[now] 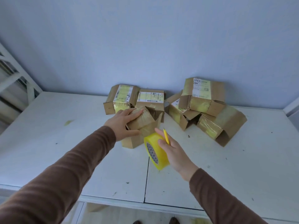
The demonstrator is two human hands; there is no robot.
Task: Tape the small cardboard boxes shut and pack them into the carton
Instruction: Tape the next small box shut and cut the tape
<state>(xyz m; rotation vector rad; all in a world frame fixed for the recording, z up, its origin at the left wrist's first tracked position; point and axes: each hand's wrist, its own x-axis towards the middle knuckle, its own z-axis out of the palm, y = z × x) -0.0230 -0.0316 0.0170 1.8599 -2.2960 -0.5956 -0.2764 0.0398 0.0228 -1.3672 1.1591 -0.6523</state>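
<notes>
A small cardboard box (139,126) stands near the table's middle, its top flaps partly raised. My left hand (123,123) grips its top left corner, fingers over the top and thumb on the front. My right hand (171,151) holds a yellow roll of tape (155,152) just in front of the box, and a thin yellow cutter (166,136) sticks up between its fingers. Two taped, labelled boxes (135,99) sit behind, against the wall. A loose pile of three more boxes (203,107) lies at the right. No carton is in view.
The white table (64,151) has a seam down its middle and its front edge near me. A scrap of yellowish tape (68,122) lies at the left. A white frame (14,81) stands at the far left. Shoe tips (174,221) show below the table edge.
</notes>
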